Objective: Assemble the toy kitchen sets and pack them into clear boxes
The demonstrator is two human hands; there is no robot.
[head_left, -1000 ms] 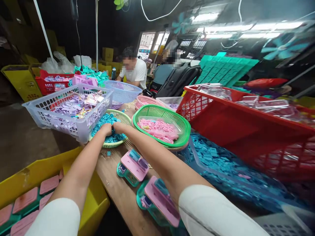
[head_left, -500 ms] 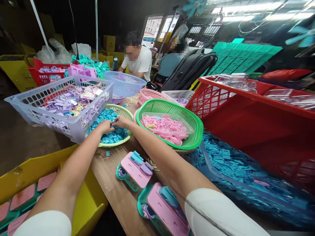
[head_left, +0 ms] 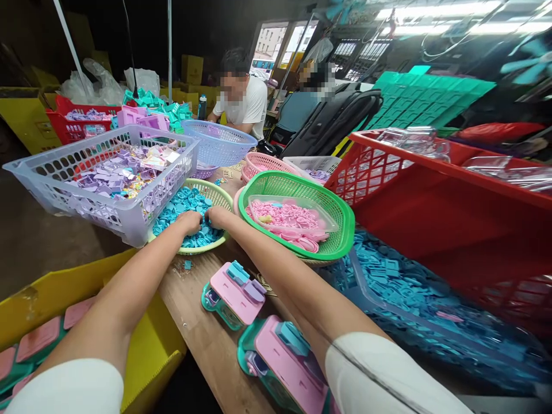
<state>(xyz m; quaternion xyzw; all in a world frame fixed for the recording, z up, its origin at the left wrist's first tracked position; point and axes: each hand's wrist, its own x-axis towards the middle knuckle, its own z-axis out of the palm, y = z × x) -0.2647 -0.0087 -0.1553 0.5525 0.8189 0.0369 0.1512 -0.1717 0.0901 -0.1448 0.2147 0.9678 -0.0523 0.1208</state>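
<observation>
Both of my hands are inside a pale yellow-green round basket [head_left: 228, 202] that holds small blue plastic pieces [head_left: 190, 201]. My left hand [head_left: 190, 222] has its fingers curled down among the pieces. Close beside it, slightly apart, my right hand [head_left: 217, 217] is closed too, fingertips pointing down. Whatever either hand grips is hidden by the fingers. Nearer to me on the wooden table stand two toy-like assemblies with pink tops, a smaller one [head_left: 239, 293] under my right forearm's left side and a larger one [head_left: 287, 359] in front of it.
Left of the basket stands a translucent crate [head_left: 133, 215] of purple parts. To the right are a green basket [head_left: 345, 230] with pink pieces and a tall red crate [head_left: 431, 207]. A yellow box [head_left: 150, 345] is at lower left. Across the table sits another person [head_left: 254, 100].
My hands have lowered a little deeper into the blue pieces, and the fingertips that met above them are now slightly apart. The view has shifted slightly.
</observation>
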